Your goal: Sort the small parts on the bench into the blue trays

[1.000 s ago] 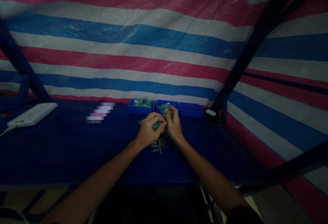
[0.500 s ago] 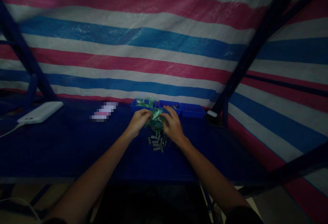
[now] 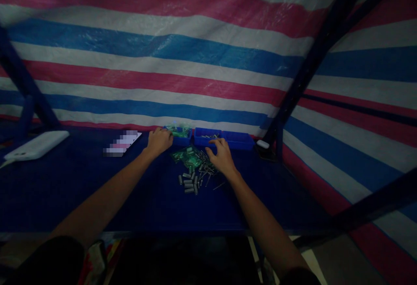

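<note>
My left hand (image 3: pixel 159 140), fingers curled and closed, is at the left wall of a small blue bin (image 3: pixel 186 140) heaped with green plastic bags (image 3: pixel 177 129). What its fingertips grip is hidden. My right hand (image 3: pixel 220 154) is open, thumb and fingers apart, in front of the middle blue bin (image 3: pixel 199 140), which holds small metal parts. Between my hands a green plastic bag (image 3: pixel 190 160) lies on the table. Beside it is a pile of thin metal pins or screws (image 3: pixel 206 168), partly under my right hand. Several short grey cylinders (image 3: pixel 188 185) lie nearer me.
A third blue bin (image 3: pixel 239 140) adjoins the middle one. A white case (image 3: pixel 263 144) rests on a dark object at the right. On the left are a phone-like object (image 3: pixel 130 139) and a white power bank (image 3: pixel 37 145) with a cable. Blue posts (image 3: pixel 293 89) flank the blue table (image 3: pixel 146 207).
Both hands have left the green bag, which now lies flat on the table. My left hand moved left to the bin, and my right hand drew apart from it, uncovering the thin metal pieces.
</note>
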Available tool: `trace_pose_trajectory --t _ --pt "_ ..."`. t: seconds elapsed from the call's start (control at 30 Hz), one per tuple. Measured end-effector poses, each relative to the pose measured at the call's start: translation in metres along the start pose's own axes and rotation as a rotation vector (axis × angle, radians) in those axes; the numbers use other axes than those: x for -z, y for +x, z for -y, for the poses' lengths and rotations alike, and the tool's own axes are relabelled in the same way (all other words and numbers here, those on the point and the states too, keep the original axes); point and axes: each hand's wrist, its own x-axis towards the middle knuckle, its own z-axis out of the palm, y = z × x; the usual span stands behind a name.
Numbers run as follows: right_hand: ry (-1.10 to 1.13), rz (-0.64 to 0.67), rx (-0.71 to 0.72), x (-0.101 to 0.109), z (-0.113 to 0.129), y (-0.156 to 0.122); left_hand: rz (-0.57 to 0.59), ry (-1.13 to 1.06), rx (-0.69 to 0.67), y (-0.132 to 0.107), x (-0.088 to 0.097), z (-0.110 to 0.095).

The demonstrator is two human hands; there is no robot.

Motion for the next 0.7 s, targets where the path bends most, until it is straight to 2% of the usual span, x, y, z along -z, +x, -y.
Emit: trace_pose_trajectory --t 0.13,0.2,0.27,0.37,0.47,0.6,0.7 --pt "-0.028 0.153 0.042 -0.001 0.002 -0.001 0.148 -0.043 -0.030 0.006 -0.003 0.002" --pt "-0.040 0.261 0.100 -0.001 0.007 -0.004 0.187 -0.069 -0.034 0.006 -0.004 0.003" --pt "-0.044 0.381 0.190 -0.001 0.012 -0.008 0.111 -0.083 -0.007 0.001 -0.006 0.004" --pt "-0.066 0.507 0.263 -0.002 0.019 -0.013 -0.078 -0.084 -0.012 -0.010 -0.007 0.003" --pt "-0.135 0.512 0.201 -0.006 0.023 -0.015 -0.110 -0.066 -0.040 -0.018 -0.006 0.001" --pt "-0.261 0.407 0.052 -0.013 0.023 -0.014 -0.104 -0.019 0.010 -0.019 -0.004 -0.005" --pt "-0.287 0.414 0.020 -0.016 0.021 -0.015 -0.119 0.002 0.036 -0.017 -0.004 -0.009"
